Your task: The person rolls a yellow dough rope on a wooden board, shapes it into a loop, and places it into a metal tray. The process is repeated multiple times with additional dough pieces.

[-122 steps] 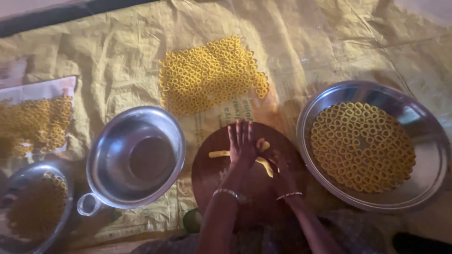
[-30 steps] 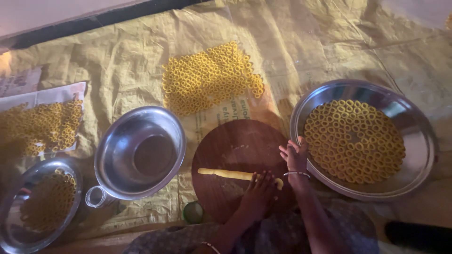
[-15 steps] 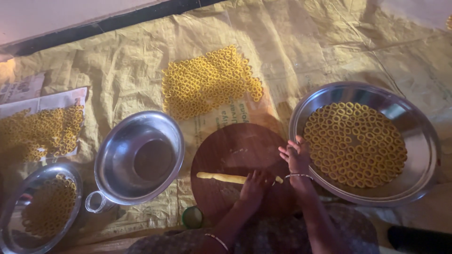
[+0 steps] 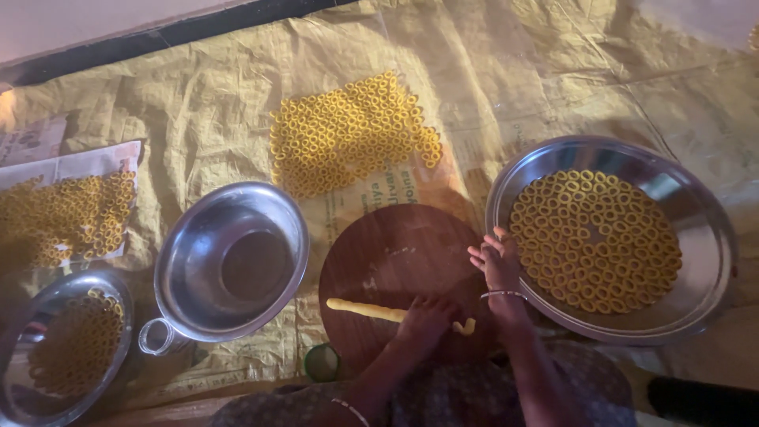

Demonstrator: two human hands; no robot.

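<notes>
Big yellow printed sack sheet (image 4: 553, 87) covers the floor, dark lettering just above the round wooden board (image 4: 395, 261); newspaper sheet (image 4: 71, 170) far left w/ more rings. Right: wide steel plate (image 4: 711, 237) packed w/ dough rings (image 4: 593, 241), empty steel bowl (image 4: 229, 261) on the left. Looks like the rolling step: left hand (image 4: 423, 320) pressed flat, fingers spread, on the dough rope (image 4: 368, 310) lying on the board, gripping nothing. Right hand (image 4: 498, 265) hovers loose at the plate rim, can't tell if it's pinching anything. Short curled dough bit (image 4: 465, 326) sits btwn them; next prob needs a gentle pinch into a ring.
</notes>
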